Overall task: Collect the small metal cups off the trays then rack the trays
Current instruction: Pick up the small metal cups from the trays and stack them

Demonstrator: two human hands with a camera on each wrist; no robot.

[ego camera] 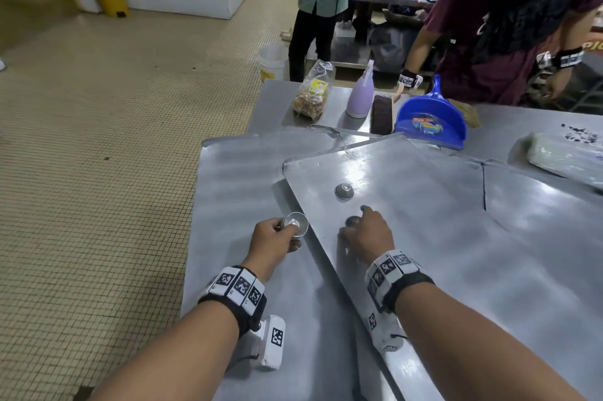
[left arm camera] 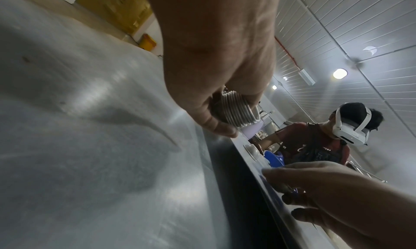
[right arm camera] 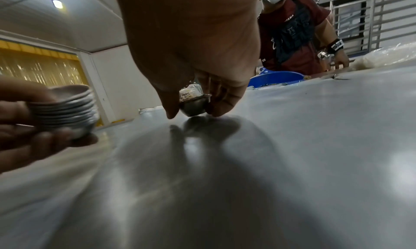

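Observation:
My left hand (ego camera: 277,234) grips a nested stack of several small metal cups (ego camera: 296,224), held just left of the top tray's edge; the stack's ribbed rims (left arm camera: 238,110) show in the left wrist view and again in the right wrist view (right arm camera: 67,110). My right hand (ego camera: 365,231) is down on the top metal tray (ego camera: 424,237), thumb and fingers pinching one small metal cup (right arm camera: 194,106) that sits on the tray. Another single cup (ego camera: 344,191) stands on the tray just beyond my right hand. A second tray (ego camera: 241,165) lies beneath, to the left.
At the table's far side stand a blue dustpan (ego camera: 430,119), a lilac spray bottle (ego camera: 360,97), a dark brush (ego camera: 381,113) and a bag of snacks (ego camera: 313,93). A person in a maroon shirt (ego camera: 496,25) leans over the far edge. A plastic-wrapped bundle (ego camera: 564,155) lies far right.

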